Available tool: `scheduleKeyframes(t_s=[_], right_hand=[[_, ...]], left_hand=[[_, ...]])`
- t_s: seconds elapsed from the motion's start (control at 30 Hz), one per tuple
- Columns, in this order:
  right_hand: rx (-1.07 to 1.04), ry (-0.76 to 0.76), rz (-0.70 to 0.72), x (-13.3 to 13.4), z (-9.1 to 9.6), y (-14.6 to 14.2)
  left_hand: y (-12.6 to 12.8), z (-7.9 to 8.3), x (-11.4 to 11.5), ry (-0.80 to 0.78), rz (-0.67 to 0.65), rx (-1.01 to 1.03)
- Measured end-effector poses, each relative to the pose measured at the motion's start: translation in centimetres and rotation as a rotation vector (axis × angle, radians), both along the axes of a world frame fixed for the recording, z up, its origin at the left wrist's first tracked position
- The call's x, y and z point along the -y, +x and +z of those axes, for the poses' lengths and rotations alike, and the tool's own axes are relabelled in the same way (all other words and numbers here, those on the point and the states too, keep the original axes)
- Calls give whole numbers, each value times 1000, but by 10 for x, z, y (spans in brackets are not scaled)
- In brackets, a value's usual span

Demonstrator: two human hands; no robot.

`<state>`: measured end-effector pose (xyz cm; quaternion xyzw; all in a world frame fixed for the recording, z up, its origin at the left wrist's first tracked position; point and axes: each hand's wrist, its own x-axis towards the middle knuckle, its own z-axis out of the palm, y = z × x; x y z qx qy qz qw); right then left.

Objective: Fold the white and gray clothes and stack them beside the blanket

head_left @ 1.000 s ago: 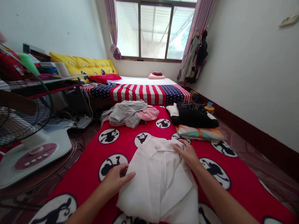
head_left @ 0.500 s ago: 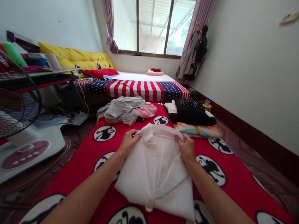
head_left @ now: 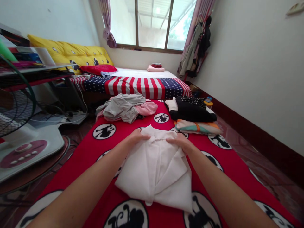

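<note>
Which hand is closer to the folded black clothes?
Right. The right hand rests on the white shirt, in front of the folded black clothes. The left hand sits farther away, on the shirt's other side.

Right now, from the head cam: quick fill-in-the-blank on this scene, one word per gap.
The folded garment, under the left hand and right hand, is ____.
It lies on a printed mat coloured ____.
Past the mat, the bedspread bears the ____ flag.
The crumpled grey garment lies over a ____ one.

Missing words: white; red; American; pink.
</note>
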<state>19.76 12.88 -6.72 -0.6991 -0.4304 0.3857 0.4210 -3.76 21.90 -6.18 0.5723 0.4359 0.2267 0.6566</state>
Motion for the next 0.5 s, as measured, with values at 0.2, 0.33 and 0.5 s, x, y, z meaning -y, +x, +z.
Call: scheduleKeyframes(t_s=[0.2,0.33,0.5], right_hand=[[-289,3,102,9,49,2],[-230,479,53,1,119,3],[354,831,-15,20,143,1]], left_hand=[[-6,60,9,8,-18,114],[-6,132,6,475,67,256],[-11,150,26,1112,153,88]])
